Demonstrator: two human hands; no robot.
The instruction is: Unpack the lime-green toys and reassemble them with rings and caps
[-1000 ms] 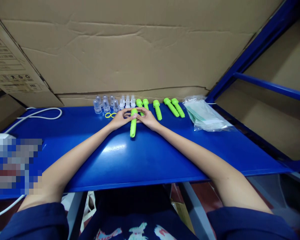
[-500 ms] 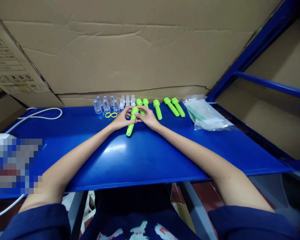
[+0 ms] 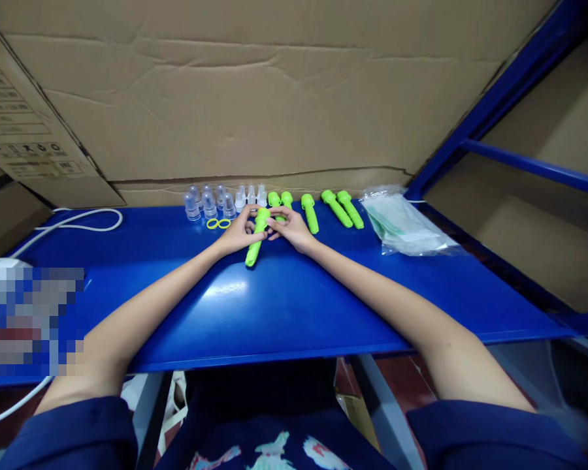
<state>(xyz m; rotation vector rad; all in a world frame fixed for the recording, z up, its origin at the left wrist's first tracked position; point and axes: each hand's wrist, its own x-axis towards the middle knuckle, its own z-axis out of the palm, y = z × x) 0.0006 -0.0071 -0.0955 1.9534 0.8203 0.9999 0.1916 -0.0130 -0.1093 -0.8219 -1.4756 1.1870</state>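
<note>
A bright green plastic handle (image 3: 253,247) lies slanted on the blue table (image 3: 294,294), its thick end pointing away from me. My left hand (image 3: 236,235) and my right hand (image 3: 290,230) meet at that far end, fingertips pinched on it. Just left of my left hand lie two small yellow rings (image 3: 218,224). Behind my hands stand several clear caps (image 3: 208,202) and small white nozzles (image 3: 249,197). More green handles (image 3: 310,213) lie in a row to the right.
A clear plastic bag (image 3: 404,225) with pale contents lies at the right. A white cable (image 3: 78,225) curls at the left, near a white device (image 3: 0,266). Cardboard (image 3: 255,98) walls the back. Blue rack bars (image 3: 519,163) rise on the right.
The near end of the green handle has swung left, so it now lies slanted. Both hands stay at its far end with fingers shifted slightly.
</note>
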